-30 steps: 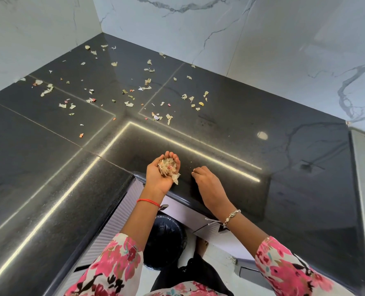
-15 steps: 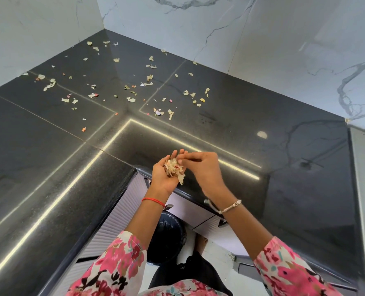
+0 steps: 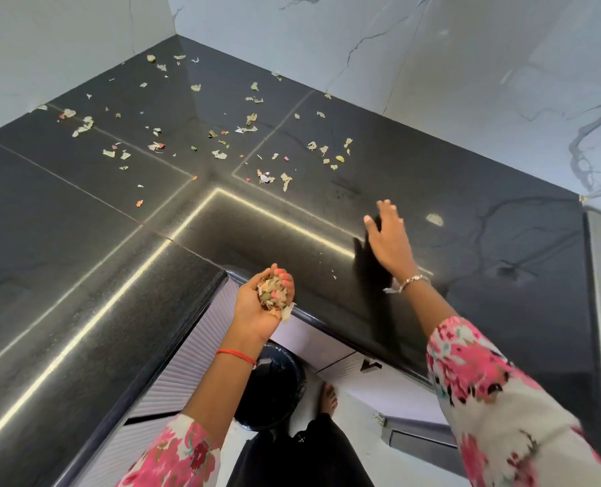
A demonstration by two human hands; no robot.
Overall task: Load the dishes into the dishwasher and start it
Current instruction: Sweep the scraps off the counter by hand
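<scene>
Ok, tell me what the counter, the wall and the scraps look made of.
Counter: polished black stone, likely granite; fine speckle, seams and mirror-like reflections. Wall: white marble-look slab or tile, grey veins, glossy; real or printed, cannot tell. Scraps cupped in the left hand: thin, dry flakes, pale with green and pink bits, perhaps peelings or paper.

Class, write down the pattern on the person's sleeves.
Floral: pink flowers on white, with dark marks. The right sleeve shows it best, head view.

Open worktop (image 3: 474,191) lies around the right hand (image 3: 387,239); scraps (image 3: 219,155) litter the far corner, closed in by two walls (image 3: 432,65).
</scene>
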